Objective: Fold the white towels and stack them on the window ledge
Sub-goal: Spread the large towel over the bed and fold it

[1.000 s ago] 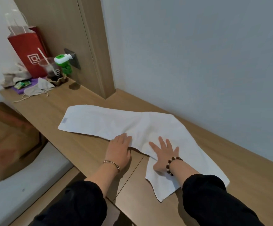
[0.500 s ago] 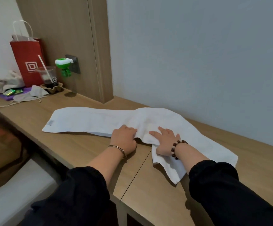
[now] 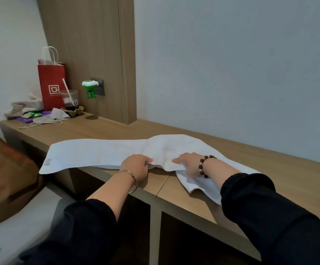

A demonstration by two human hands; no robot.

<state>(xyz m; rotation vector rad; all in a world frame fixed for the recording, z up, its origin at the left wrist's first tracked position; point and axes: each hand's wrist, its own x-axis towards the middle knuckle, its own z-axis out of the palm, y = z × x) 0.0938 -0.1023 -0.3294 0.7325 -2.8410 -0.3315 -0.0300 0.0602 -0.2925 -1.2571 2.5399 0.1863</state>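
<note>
Nearest you, both dark sleeves reach forward over the wooden surface (image 3: 161, 186). Your left hand (image 3: 136, 167) curls its fingers round the near edge of the white towel (image 3: 97, 153); its grip pinches the cloth. Your right hand (image 3: 188, 165), just beside it, gathers a raised fold, its grip likewise closed on the towel. The towel lies lengthwise along the surface, flat at its left end, humped in the middle, with one corner trailing toward you on the right. No clean fold appears made yet, so judge the task as barely begun; no folded stack and no second towel is in view. Farther off stand a cup (image 3: 70, 99) and a red paper bag (image 3: 52, 87).
</note>
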